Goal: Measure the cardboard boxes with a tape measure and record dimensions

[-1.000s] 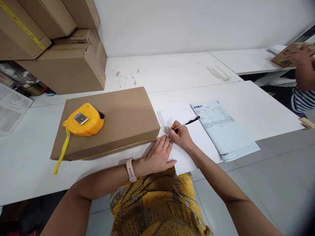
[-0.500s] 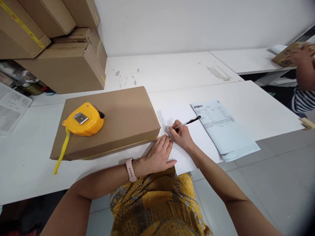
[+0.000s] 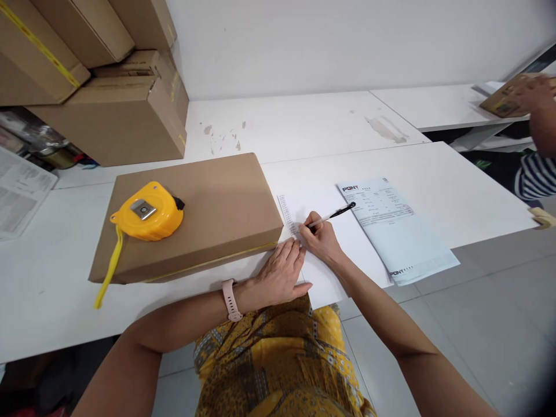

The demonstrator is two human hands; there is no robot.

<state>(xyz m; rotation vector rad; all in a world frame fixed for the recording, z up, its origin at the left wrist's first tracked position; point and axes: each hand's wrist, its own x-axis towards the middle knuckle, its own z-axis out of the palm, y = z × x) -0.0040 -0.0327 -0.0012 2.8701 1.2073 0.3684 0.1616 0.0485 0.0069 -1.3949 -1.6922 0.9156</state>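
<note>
My right hand (image 3: 320, 238) grips a pen (image 3: 332, 216) with a black cap, its tip down on a white sheet (image 3: 304, 202) that carries a column of small print. My left hand (image 3: 280, 273) lies flat on the same sheet's lower edge, fingers stretched out and together, a pink watch on the wrist. Just left of both hands lies a flat brown cardboard box (image 3: 217, 208) with a yellow tape measure (image 3: 147, 211) on top, its yellow strap hanging over the box's front. A printed pale blue form (image 3: 397, 231) rests to the right of the pen.
Larger cardboard boxes (image 3: 108, 110) are stacked at the back left. Printed papers (image 3: 19, 194) lie at the far left. At the right edge another person's hand (image 3: 536, 95) holds a small brown box (image 3: 504, 98) over a second white table (image 3: 434, 107). Grey floor lies lower right.
My hands stay in place with the pen on the sheet. The other person's hand and small box at the right have shifted slightly.
</note>
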